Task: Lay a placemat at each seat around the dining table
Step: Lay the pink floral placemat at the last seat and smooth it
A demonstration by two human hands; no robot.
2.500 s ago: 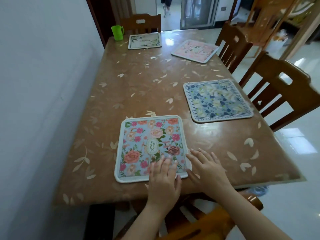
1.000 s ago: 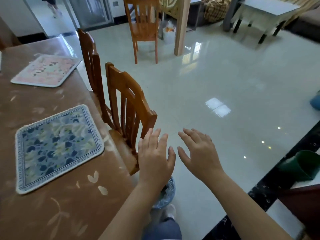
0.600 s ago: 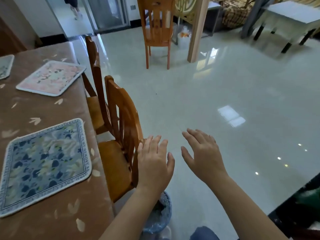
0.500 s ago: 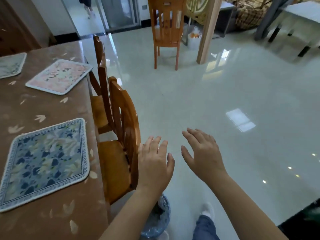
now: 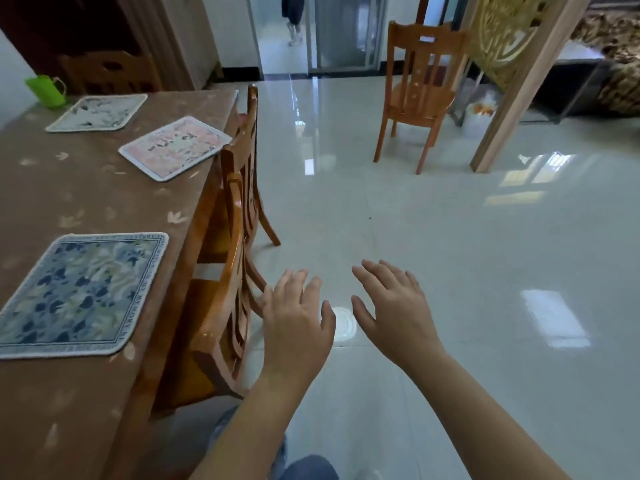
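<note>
The blue placemat (image 5: pixel 79 292) on the dining table (image 5: pixel 104 202) ran off the left edge; beyond it, a person (image 5: pixel 293 19) showed only legs.

Seen from above: the person's left hand (image 5: pixel 298 329) and right hand (image 5: pixel 394 315), both bare, on forearms (image 5: pixel 485 420) uncovered to the frame's edge. Below, a leg in blue trousers (image 5: pixel 306 468), possibly denim, the fabric blurred.

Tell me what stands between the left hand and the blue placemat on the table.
The nearer wooden chair does: its backrest rises at the edge of the table, directly between the left hand, which hovers open over the floor, and the blue placemat lying flat on the tabletop.
</note>
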